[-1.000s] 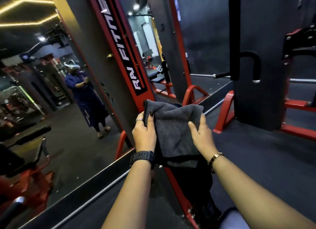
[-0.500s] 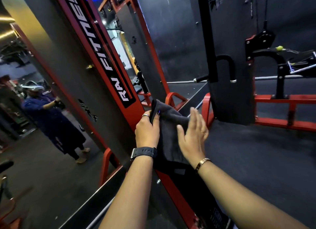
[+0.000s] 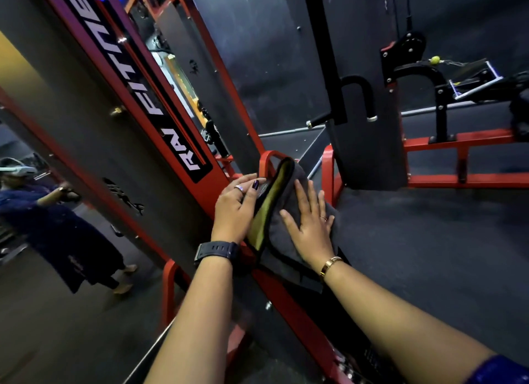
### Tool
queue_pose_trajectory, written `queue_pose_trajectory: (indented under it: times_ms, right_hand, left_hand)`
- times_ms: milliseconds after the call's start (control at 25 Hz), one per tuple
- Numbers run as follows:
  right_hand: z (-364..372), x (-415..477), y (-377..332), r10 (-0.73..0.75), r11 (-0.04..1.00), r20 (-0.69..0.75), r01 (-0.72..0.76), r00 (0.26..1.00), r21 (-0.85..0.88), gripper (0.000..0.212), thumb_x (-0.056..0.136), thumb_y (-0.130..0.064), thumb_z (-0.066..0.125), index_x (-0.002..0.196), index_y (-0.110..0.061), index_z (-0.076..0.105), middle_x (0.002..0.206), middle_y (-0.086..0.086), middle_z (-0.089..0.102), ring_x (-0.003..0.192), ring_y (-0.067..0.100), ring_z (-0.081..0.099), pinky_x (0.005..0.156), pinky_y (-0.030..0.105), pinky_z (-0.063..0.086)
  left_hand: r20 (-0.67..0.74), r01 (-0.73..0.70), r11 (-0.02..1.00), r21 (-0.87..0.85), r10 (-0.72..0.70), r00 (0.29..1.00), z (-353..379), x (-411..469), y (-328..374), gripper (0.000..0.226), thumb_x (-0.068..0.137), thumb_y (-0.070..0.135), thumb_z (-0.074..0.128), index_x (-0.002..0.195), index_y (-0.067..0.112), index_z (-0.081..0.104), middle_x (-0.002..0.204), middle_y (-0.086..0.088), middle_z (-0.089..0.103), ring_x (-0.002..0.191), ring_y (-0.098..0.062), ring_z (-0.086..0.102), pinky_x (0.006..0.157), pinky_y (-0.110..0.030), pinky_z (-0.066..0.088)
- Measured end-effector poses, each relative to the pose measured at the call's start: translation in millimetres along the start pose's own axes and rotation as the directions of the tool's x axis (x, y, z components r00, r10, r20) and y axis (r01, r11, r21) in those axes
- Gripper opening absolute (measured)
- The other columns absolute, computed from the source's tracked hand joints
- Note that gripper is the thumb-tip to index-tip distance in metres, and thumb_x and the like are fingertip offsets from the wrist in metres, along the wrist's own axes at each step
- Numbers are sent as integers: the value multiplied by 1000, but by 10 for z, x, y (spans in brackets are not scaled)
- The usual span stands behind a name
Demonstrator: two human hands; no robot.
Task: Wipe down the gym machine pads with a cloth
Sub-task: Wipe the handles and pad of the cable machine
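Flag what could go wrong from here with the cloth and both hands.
1. The right hand lies flat on the grey cloth while only the left hand pinches its edge, so the cloth might slip and drop.
2. The left hand's knuckles sit close to the red frame; a quick wipe could knock them against it.

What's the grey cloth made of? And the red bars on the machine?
The grey cloth looks like soft fabric, maybe microfibre: matte, a bit fuzzy, with a dark stitched hem, folding limply under the flat right hand. The red bars look like painted metal: hard straight edges and a smooth, slightly shiny coat.
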State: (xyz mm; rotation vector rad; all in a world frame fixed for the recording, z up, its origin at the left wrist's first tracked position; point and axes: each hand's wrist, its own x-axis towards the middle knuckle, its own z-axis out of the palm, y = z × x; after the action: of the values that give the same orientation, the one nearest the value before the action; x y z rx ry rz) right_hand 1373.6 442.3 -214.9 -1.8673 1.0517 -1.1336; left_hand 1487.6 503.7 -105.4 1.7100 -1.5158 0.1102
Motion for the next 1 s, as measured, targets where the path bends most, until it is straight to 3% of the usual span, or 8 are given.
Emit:
queue_pose_trajectory:
  times_ms: [80,160,320,480,680,880,1000]
  right_hand:
    - [4,20,7,150,984,-6,-149,989,93,67,85,-69,33,142,-52,3,158,-14,1,145,19,-5,108,68,7]
    - [-5,122,-203,226,957,10,-224,974,183,67,84,-68,37,143,-49,12,157,-10,8,145,23,-2,108,67,4]
    - [-10,78,-437,107,991,-31,-104,994,82,83,68,-80,35,141,-53,10,158,-7,4,144,24,-5,109,66,5]
    - [243,-458,-52,-106,994,-138,100,985,-45,76,72,-62,41,140,-54,8,157,-9,7,145,20,-3,110,65,11]
    - [87,38,-171,115,989,-154,-99,981,108,74,70,-66,26,140,-53,11,156,-11,16,144,21,10,109,62,15]
    - [208,-214,-320,-90,996,-154,91,984,-4,72,76,-59,31,140,-54,1,157,-13,8,145,22,5,113,58,9]
    - [293,-445,-42,-100,995,-156,96,983,-32,75,77,-57,36,140,-56,-4,153,-20,1,145,15,1,114,56,10]
  left_hand:
    - [92,11,999,-44,-7,996,113,7,-87,26,93,19,49,111,23,67,118,6,61,117,-4,51,100,-8,32]
    - [80,-5,995,-101,13,997,206,5,-167,27,91,20,50,112,25,65,122,3,61,120,-8,52,104,-19,36]
    - [31,-7,984,-177,13,999,235,-11,-218,33,87,21,45,108,39,62,123,6,62,120,-5,52,105,-28,39]
    - [-3,-43,980,-196,43,999,261,-27,-256,32,88,19,46,110,35,63,121,7,63,118,-4,53,104,-31,41]
    - [-1,-42,988,-147,43,999,244,-39,-226,33,88,20,45,111,31,64,121,6,63,115,0,53,100,-16,38]
    - [-37,-26,990,-141,21,999,263,-41,-214,35,86,19,44,114,18,66,121,2,63,113,1,52,97,-9,37]
    - [-13,-27,987,-160,26,1000,265,-66,-200,28,86,19,45,99,32,67,120,5,63,114,1,53,96,-10,37]
